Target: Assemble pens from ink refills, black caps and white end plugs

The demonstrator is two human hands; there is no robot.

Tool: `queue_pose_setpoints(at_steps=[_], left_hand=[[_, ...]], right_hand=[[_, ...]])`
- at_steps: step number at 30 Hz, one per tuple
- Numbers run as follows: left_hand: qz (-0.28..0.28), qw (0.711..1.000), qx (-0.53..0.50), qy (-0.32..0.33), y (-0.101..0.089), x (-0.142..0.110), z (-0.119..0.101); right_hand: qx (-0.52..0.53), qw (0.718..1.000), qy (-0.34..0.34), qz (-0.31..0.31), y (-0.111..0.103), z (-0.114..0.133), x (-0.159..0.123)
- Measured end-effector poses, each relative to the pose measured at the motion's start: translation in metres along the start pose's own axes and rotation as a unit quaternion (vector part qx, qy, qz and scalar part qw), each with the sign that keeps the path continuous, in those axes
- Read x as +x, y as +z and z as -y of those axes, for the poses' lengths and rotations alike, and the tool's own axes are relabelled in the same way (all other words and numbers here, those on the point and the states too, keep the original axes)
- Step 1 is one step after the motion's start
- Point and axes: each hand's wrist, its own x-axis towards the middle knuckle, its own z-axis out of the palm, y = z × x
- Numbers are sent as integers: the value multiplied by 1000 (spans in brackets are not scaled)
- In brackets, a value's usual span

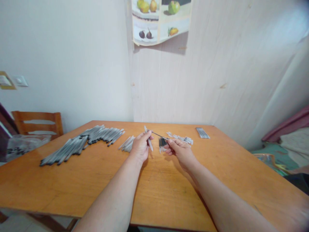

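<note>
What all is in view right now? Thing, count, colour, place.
Held barrel: one, whitish, centre
Held refill: one, dark, centre
Loose refills: several, dark-topped, table centre
Loose barrels: several, whitish, centre-left
Small pieces: many, whitish, centre-right
Black-ended pens: many, grey, table's left
Pen row: several, grey, table's far right
Table: one, orange-brown, below
Chair: one, brown, far left
Plastic bag: one, clear, far left
Wall plates: two, whitish, left wall
Fruit poster: one, multicoloured, wall above
Fabrics: several, pink and pale, right
Left hand: one, bare, on barrel
Right hand: one, bare, fingers on refill
</note>
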Motion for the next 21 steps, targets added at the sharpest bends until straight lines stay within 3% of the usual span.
queue_pose_setpoints(at_steps=[8,15,21], left_hand=[[48,995,83,-8,-1,-3,5],[85,988,128,-13,-1,-5,10],[100,978,184,24,0,-6,12]], right_hand=[[140,986,12,-93,-16,16,6],[175,973,-13,-149,-34,25,12],[181,970,-19,-163,-39,30,13]])
